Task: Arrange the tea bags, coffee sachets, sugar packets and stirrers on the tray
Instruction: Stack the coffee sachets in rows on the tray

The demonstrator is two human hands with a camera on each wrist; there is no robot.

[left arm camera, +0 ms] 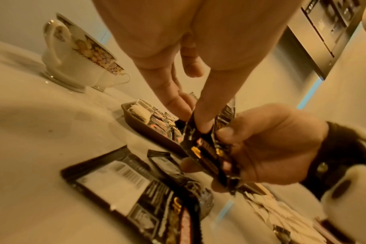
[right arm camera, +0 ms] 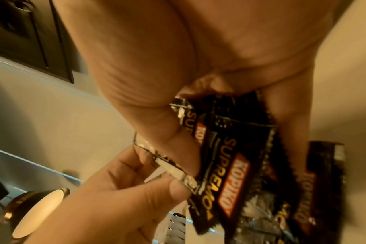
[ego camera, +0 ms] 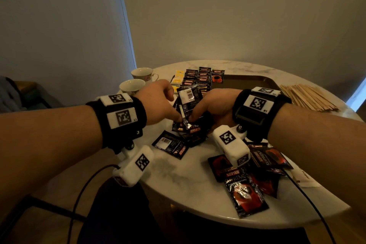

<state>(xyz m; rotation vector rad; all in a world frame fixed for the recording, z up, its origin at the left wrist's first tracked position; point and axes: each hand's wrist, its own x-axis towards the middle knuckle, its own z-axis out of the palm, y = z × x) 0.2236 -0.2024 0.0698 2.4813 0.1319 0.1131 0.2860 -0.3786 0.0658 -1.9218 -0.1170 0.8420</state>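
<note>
Both hands meet over the middle of the table on a bundle of black Kopiko coffee sachets (ego camera: 190, 101). My right hand (ego camera: 206, 109) grips the bundle (right arm camera: 230, 165) between thumb and fingers. My left hand (ego camera: 176, 113) pinches the edge of one sachet (right arm camera: 173, 171) of that bundle. Behind them the brown tray (ego camera: 247, 81) holds rows of coffee sachets (ego camera: 198, 77) and yellow tea bags (ego camera: 178, 80) at its left end. Wooden stirrers (ego camera: 309, 97) lie in a pile right of the tray. A white sugar packet (ego camera: 305, 178) lies at the table's right edge.
Two floral teacups (ego camera: 142, 74) stand at the table's back left. Loose sachets lie on the marble table: one (ego camera: 172, 144) below my left hand, several (ego camera: 245, 190) near the front right edge. A dark cable (ego camera: 309, 200) hangs over the front right rim.
</note>
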